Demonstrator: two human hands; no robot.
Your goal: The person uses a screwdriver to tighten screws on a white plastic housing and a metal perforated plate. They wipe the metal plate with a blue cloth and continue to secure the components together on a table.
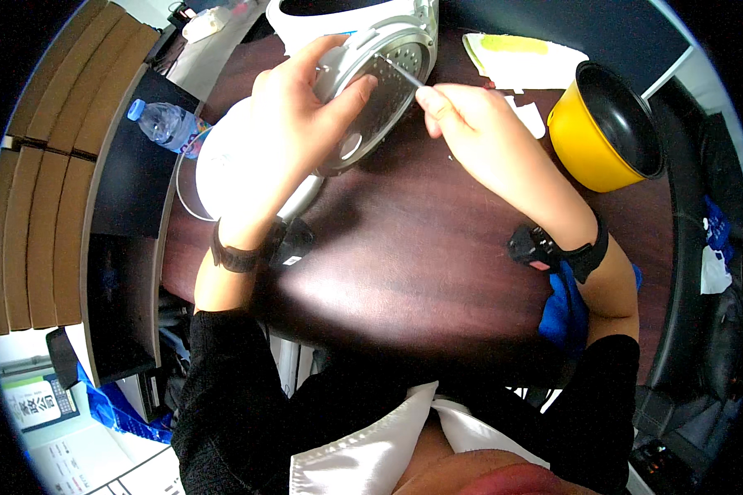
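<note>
My left hand (301,115) grips the rim of a round rice cooker lid (380,111), thumb on its inner face and fingers round the far side. The lid is tilted up, with small holes in its upper part. Between the closed fingers of my right hand (475,124) is a thin metal tool (404,73). Its tip reaches the lid's inner face near the holes; its exact kind does not show. Behind the lid stands the white cooker body (293,29). At the right, a yellow pot (588,140) with a black inside is tipped toward me.
A yellow-and-white cloth (524,59) lies at the back, with white paper (528,117) nearer. Left are a water bottle (167,124) and an overexposed white rounded thing (219,169). A blue cloth (563,309) lies by my right forearm on the dark wooden table (421,247).
</note>
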